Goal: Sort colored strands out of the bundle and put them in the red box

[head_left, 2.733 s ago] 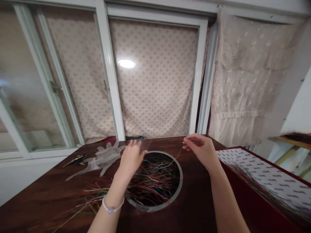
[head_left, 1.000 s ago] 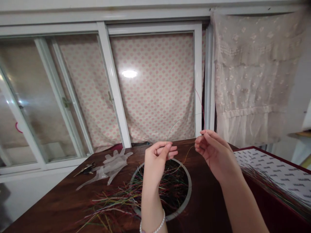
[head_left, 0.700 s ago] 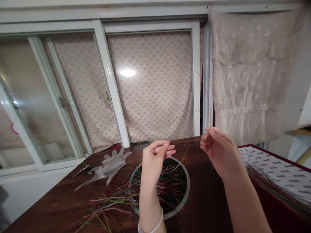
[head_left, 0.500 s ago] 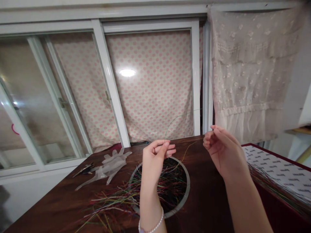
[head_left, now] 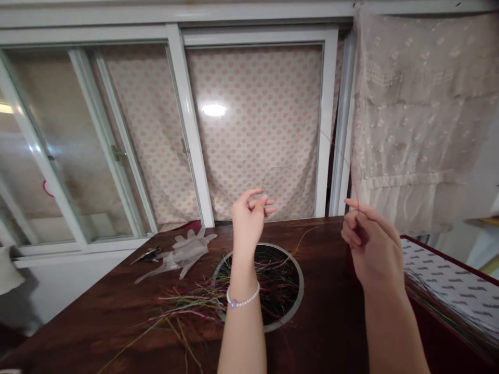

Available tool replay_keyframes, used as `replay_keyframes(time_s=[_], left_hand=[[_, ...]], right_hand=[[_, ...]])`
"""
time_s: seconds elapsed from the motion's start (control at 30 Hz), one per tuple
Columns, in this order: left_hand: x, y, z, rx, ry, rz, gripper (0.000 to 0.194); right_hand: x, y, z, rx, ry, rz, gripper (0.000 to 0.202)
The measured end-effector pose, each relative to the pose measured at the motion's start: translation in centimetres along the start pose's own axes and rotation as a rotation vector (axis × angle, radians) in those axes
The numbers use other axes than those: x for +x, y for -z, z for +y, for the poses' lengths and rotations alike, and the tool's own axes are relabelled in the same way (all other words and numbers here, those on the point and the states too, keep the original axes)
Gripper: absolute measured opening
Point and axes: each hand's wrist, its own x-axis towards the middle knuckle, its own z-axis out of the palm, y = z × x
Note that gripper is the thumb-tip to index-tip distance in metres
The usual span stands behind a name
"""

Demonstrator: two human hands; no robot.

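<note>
Between the thumb and forefinger of my left hand (head_left: 252, 214) is a thin dark green wire (head_left: 268, 173), its free end curving up and right. My right hand (head_left: 372, 246) pinches a thin red wire (head_left: 353, 174) that arcs up and left; its forefinger points out. The hands are apart, raised over the far side of the brown table (head_left: 323, 270). Below my left forearm lies a tangled heap of coloured wires (head_left: 273, 291) on a round dark surface with a grey rim (head_left: 299, 296). Many wires spill out to the left, and my forearm hides part of the heap.
Clear plastic gloves (head_left: 187, 252) lie on the table's left, beside a small dark object (head_left: 150, 254), perhaps scissors. At the right stands a dark red box (head_left: 440, 332) with a white printed panel (head_left: 448, 275) and more wires (head_left: 448, 301). Sliding windows (head_left: 253, 130) are behind.
My left hand has risen a little, still pinching the green wire. A red wire now shows in my right hand, whose forefinger has stretched out. The view has shifted slightly.
</note>
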Motion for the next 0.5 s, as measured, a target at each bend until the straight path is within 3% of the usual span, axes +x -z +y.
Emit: replay_keyframes(time_s=[0.13, 0.27, 0.37, 0.5], left_hand=[[0.9, 0.8, 2.3, 0.164, -0.017, -0.071, 0.012], [1.2, 2.7, 3.7, 0.176, -0.048, -0.092, 0.010], [0.3, 5.4, 4.3, 0.226, -0.016, -0.128, 0.012], [-2.7, 9.3, 5.0, 0.361, 0.032, -0.123, 0.012]], right_hand=[[-0.6, -0.6, -0.3, -0.024, 0.069, -0.019, 0.016], [-0.9, -0.8, 0.0, -0.146, 0.199, -0.050, 0.008], [-1.2, -0.6, 0.0, -0.285, 0.148, -0.231, 0.009], [-2.3, -1.1, -1.0, -0.492, 0.096, -0.550, 0.014]])
